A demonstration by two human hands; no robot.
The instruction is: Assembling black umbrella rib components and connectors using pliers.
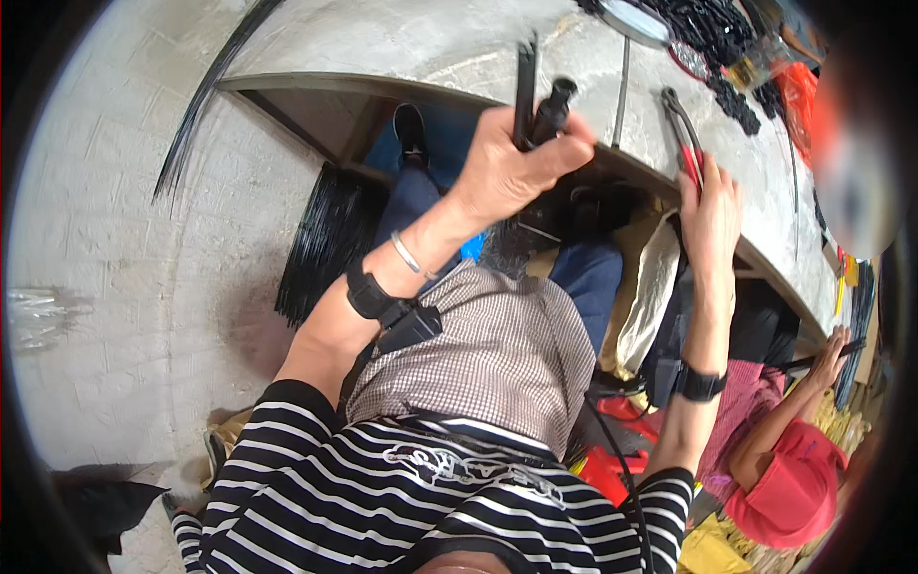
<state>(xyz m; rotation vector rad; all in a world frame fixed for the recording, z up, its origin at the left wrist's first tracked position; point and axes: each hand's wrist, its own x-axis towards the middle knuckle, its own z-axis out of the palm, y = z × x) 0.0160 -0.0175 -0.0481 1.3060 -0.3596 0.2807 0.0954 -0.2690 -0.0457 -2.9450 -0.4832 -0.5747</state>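
Left hand, upper centre of frame, is curled closed around a cluster of black rods and a black flared piece, thumb along the right side, ends sticking up past the fist. Right hand, right of centre, has its fingers wrapped on the grips of red-handled pliers, tool head pointing up-frame over the bench; nothing visible between the jaws. Status: reads as mid-job to me. Parts are in hand, tool is in hand, but the two are well apart. Can't tell which held pieces are finished. Plenty of stock seems left: a thick bundle of black strands hangs left of the legs, more long black strands overhang the bench at upper left, and a heap of short black pieces sits upper right; whether that heap is output or raw stock, unclear. Materials: rods slim, straight, matte; flared piece thicker, round, shinier, likely plastic. Strands thin and springy-looking, wire or plastic, can't tell. Bench top grey, smooth with scuffs, dark edge. Checked apron, woven cloth, across the lap.
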